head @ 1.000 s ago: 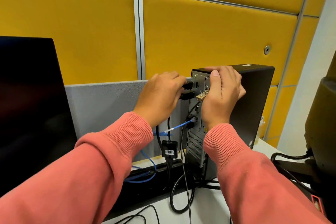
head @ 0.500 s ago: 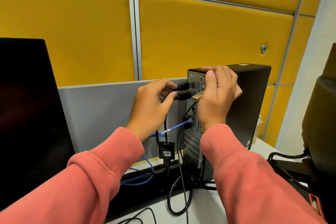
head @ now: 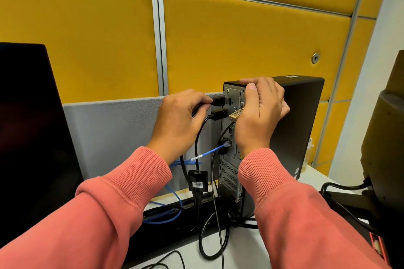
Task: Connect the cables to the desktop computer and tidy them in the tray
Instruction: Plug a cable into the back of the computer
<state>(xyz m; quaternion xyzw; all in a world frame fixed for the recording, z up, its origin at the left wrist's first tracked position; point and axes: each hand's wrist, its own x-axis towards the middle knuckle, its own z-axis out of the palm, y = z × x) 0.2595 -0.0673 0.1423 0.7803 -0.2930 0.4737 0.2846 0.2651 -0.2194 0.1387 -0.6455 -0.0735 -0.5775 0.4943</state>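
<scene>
A black desktop tower (head: 299, 124) stands on the desk with its rear port panel (head: 231, 102) turned towards me. My left hand (head: 181, 122) pinches the upper black plug (head: 218, 101) at the panel's top ports. A second black plug (head: 218, 114) sits just below it. My right hand (head: 260, 113) grips the tower's top rear corner, thumb pointing up, beside a small brass padlock (head: 235, 114). A blue network cable (head: 207, 154) is plugged lower down. A black cable tray (head: 175, 223) runs along the desk's back, holding blue and black cables.
A dark monitor (head: 32, 137) fills the left. A grey low divider (head: 113, 135) and yellow wall panels (head: 240, 46) stand behind. A black adapter box (head: 197, 181) hangs on a cable. Black cables loop on the white desk (head: 240, 249). Another monitor's arm (head: 354, 201) is at right.
My left hand has slid back from the panel, uncovering both black plugs, and now pinches only the upper one. The right hand keeps its hold on the tower.
</scene>
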